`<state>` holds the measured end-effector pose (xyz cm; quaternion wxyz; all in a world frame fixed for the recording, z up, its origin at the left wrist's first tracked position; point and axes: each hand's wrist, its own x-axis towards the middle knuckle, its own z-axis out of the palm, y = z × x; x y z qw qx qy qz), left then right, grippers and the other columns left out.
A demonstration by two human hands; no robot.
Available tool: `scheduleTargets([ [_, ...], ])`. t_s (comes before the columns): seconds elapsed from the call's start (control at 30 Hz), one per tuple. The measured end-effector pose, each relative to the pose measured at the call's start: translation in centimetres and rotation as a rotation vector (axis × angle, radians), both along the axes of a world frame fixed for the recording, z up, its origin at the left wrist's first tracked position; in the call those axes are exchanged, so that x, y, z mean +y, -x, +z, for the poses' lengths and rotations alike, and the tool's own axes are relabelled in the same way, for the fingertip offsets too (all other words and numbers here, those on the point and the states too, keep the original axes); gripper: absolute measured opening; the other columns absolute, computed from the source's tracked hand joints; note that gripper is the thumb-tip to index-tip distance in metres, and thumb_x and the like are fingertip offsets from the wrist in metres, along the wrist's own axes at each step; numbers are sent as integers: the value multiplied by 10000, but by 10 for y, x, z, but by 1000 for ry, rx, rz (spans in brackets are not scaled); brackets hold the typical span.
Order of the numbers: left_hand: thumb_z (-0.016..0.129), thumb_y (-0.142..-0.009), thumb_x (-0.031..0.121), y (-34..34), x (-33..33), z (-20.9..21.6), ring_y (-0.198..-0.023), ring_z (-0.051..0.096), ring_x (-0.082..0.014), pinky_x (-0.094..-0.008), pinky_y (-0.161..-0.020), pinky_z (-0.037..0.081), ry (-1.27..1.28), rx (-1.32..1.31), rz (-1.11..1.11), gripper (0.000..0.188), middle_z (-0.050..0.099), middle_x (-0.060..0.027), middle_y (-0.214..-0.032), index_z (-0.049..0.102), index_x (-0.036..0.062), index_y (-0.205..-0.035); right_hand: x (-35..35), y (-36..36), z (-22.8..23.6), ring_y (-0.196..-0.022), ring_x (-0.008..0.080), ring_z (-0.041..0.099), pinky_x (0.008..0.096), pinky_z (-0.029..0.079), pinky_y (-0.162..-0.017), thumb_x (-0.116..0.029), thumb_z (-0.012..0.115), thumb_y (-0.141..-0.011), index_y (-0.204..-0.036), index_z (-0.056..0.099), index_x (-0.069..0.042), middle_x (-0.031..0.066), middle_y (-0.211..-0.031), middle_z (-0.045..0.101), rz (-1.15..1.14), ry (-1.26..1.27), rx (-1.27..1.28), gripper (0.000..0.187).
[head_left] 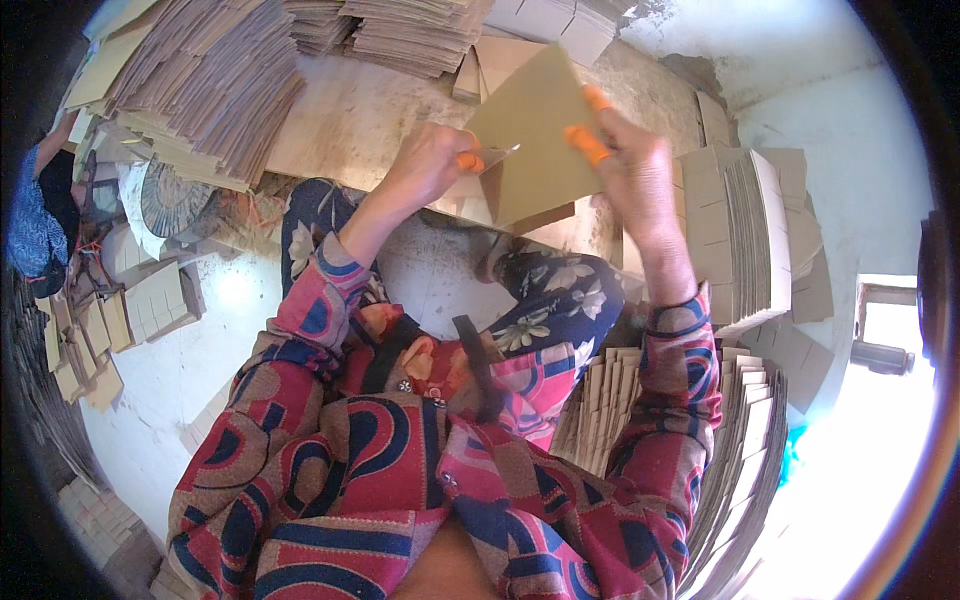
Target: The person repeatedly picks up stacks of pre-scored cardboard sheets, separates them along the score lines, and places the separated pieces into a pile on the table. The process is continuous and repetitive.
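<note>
A brown cardboard piece [545, 120] is held up at a tilt between my two hands, over the low work surface. My left hand [425, 165], with orange covers on its fingertips, is closed at the left edge of the cardboard. A thin pale sliver with a bright tip shows beside those fingertips; what it is I cannot make out. On the far side, my right hand [637, 170] grips the right edge, its fingers also in orange covers. Below the held piece, a darker lower edge or fold hangs over the board.
Tall stacks of flat cardboard [200, 90] rise at the far left, with more stacks [415, 35] at the back. Slotted cardboard sheets [750, 235] stand at my right, and bundles [735, 440] lie by my right arm. A round fan-like object [175, 200] and another person's blue sleeve [40, 215] are at left.
</note>
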<state>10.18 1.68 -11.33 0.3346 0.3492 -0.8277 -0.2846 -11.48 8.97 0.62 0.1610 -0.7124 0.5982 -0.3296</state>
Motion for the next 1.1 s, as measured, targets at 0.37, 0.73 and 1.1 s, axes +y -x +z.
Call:
scheduleTargets([
  [0.37, 699, -759, 159, 5, -1, -2, -691, 621, -372, -434, -625, 491, 9, -48, 69, 125, 634, -186, -736, 699, 59, -833, 6, -42, -46, -766, 400, 658, 482, 514, -664, -297, 649, -860, -1434, 209, 47, 228, -842, 666, 30, -341, 545, 801],
  [0.73, 745, -708, 132, -8, 0, -11, -787, 639, -307, -402, -657, 510, 255, -98, 24, 306, 666, -116, -854, 656, 65, -993, -8, -22, -54, -1173, 431, 470, 599, 330, -1008, -399, 693, -791, -1416, 309, 55, 232, -1259, 527, 98, -256, 600, 862],
  [1.1, 722, -730, 104, -15, -15, 6, -859, 624, -321, -391, -782, 499, 258, -21, 20, 488, 663, -146, -956, 610, 96, -1205, 10, -13, -75, -770, 361, 656, 392, 554, -646, 142, 569, -741, -1422, 399, -55, 258, -1393, 438, 236, 195, 415, 729],
])
